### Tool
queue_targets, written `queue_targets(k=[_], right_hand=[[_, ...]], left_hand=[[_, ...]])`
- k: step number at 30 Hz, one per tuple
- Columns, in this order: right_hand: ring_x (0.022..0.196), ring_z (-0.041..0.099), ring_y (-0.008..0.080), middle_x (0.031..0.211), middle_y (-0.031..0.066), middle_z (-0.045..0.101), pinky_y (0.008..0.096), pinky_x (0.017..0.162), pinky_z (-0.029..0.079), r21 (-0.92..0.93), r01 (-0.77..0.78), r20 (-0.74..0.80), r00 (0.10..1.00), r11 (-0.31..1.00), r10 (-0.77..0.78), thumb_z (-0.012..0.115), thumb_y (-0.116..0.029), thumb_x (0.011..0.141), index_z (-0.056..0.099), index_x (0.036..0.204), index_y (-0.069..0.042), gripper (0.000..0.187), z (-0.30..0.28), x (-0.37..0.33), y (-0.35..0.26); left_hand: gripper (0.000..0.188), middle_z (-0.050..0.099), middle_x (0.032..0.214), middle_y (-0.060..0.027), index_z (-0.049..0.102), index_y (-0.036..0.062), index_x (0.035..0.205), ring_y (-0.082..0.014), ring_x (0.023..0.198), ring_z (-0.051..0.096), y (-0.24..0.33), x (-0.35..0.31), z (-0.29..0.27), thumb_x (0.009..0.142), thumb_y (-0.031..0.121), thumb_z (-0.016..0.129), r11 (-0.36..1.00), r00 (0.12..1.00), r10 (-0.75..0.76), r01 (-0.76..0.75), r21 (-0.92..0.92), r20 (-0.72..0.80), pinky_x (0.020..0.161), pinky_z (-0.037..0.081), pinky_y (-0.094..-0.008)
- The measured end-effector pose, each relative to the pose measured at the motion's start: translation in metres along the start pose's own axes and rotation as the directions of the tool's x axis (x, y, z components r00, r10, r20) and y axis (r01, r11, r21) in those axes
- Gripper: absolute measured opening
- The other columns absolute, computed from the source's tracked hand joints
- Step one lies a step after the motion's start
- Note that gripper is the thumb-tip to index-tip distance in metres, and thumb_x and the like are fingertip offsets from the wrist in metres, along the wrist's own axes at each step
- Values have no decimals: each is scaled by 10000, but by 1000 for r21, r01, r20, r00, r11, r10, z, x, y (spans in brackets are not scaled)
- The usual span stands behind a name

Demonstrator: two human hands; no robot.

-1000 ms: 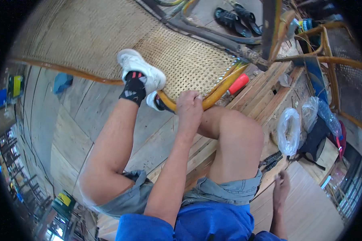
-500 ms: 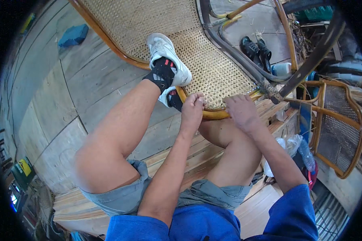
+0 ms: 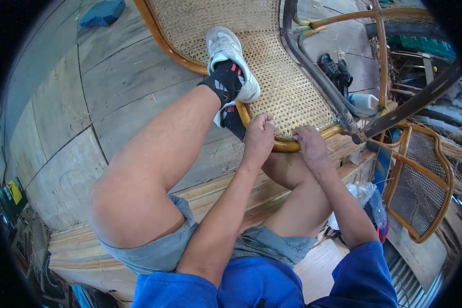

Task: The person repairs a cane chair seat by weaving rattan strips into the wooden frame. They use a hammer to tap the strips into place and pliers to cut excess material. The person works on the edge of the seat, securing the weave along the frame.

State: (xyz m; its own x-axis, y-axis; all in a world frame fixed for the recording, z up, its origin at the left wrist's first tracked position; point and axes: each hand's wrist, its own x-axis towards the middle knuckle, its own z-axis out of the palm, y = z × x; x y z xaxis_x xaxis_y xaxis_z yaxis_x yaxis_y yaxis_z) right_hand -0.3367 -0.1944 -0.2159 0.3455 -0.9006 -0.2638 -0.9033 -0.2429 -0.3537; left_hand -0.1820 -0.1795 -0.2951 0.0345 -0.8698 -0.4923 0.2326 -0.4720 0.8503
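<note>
A rattan chair with a woven cane panel [image 3: 287, 90] lies in front of me, its honey-coloured curved rim [image 3: 287, 147] resting by my right thigh. My left hand [image 3: 260, 137] is closed in a fist-like pinch at the rim's near left corner. Whatever its fingers hold is too small to make out. My right hand [image 3: 312, 146] bends over the near right part of the rim, thumb and fingers drawn together at the cane's edge. I cannot make out any strand between them. My left foot, in a white sneaker [image 3: 234, 59], presses on the cane panel.
Dark frame poles [image 3: 321, 79] curve along the chair's right side. Black sandals [image 3: 336, 71] and a white container [image 3: 363, 101] stand beyond them. Another cane-panelled rattan piece [image 3: 421, 182] is at right, near plastic bags [image 3: 364, 195]. A blue cloth-like item [image 3: 102, 13] lies far left on the floorboards.
My view has shifted, so the chair appears farther right. My right hand's fingers, more stretched over the cane before, are now drawn together nearer the rim. My left hand stays closed at the corner.
</note>
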Motion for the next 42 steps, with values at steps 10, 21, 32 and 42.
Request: queue_targets(k=[10,21,32,42], right_hand=[[820,563,347,822,153,587,434,714,454,-93,-52,-86,995,994,44,557,-106,830,580,922,-52,109,5,-1,-9],[784,565,344,817,152,568,425,679,464,-87,-11,-99,995,996,3,555,-123,842,591,977,-54,156,5,-6,-9],[729,545,350,779,154,520,426,640,452,-126,-44,-24,999,991,41,531,-117,854,565,876,-55,74,-2,-6,-20],[739,535,357,791,156,499,447,630,439,-187,-15,20,1000,982,19,508,-114,857,523,832,-54,67,1,-9,-20]], left_hand=[[268,591,831,-56,562,-47,1063,-103,754,536,4,-3,3,875,141,524,998,998,30,-27,61,-49,695,445,-255],[265,586,861,-81,577,-46,1035,-119,738,537,10,-7,3,852,143,542,996,995,67,-63,68,-69,680,446,-274],[313,608,894,-105,568,-45,1073,-152,776,565,9,-8,5,853,177,549,985,987,132,-120,124,-91,728,466,-288],[347,626,873,-117,566,-26,1092,-164,779,593,32,-14,-2,848,220,558,998,999,-11,13,57,-34,726,471,-297]])
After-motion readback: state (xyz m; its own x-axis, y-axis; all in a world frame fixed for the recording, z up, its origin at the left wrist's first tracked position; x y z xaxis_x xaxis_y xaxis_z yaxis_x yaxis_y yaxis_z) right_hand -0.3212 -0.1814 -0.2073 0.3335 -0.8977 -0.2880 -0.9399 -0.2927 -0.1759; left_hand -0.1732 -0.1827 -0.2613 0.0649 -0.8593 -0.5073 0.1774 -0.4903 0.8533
